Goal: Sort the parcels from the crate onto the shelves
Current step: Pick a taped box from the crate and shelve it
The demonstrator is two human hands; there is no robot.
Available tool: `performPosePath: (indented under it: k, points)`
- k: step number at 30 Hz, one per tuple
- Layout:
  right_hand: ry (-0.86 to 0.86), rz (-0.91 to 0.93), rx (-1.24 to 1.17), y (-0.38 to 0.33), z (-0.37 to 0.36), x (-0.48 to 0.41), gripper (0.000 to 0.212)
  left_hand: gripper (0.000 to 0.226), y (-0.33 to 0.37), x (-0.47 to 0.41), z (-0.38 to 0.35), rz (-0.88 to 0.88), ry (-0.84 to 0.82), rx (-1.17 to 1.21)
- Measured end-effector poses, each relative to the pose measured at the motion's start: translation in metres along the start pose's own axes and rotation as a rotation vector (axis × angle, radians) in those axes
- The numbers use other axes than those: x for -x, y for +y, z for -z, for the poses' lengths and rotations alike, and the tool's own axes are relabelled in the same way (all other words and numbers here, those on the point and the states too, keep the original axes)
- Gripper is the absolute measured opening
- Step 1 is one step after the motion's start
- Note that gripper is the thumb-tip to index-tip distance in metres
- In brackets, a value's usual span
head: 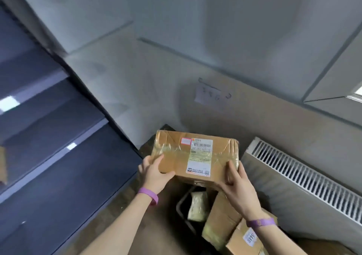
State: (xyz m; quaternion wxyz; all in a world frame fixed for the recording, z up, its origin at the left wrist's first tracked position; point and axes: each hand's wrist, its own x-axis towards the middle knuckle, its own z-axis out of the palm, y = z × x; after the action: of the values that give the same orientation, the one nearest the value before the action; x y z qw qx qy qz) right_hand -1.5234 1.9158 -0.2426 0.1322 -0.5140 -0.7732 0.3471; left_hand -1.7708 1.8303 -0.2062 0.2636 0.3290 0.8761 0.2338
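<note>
- The parcel (pixel 195 156), a flat brown cardboard box wrapped in clear tape, is held in the air above the crate (pixel 181 205), touching neither the shelves nor the wall
- Its far edge points toward the wall, and its left edge lies near the front corner of the shelves (pixel 49 117) with a gap between them
- Open room shows above the parcel and to its left, in front of the dark shelf boards, which run back in tiers
- To the right a white radiator (pixel 305 178) with a slotted top stands close by
- The left hand (pixel 154 173) grips the near left corner, thumb laid on the top face and fingers wrapped around the edge
- The right hand (pixel 238 188) grips the near right corner, thumb up on the taped edge and fingers curled along the near side
- Each wrist wears a purple band (pixel 149 194)
- A white shipping label (pixel 200 156) faces up between the hands
- Below, the crate holds a pale wrapped packet (pixel 197 205), a brown box (pixel 221 221) and a numbered box (pixel 244 239), the last partly hidden by the right forearm
- A paper note (pixel 212 96) hangs on the wall, its writing too blurred to read
</note>
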Motion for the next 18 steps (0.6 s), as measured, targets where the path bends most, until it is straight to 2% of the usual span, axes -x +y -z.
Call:
performPosePath:
  k: [10, 18]
  points:
    - [-0.048, 0.477, 0.008, -0.225, -0.014, -0.006, 0.080, 0.068, -0.086, 0.083, 0.187, 0.075, 0.531, 0.175]
    - [-0.161, 0.638, -0.008, -0.362, -0.077, 0.074, 0.080, 0.071, -0.188, 0.183, 0.283, 0.160, 0.819, 0.181]
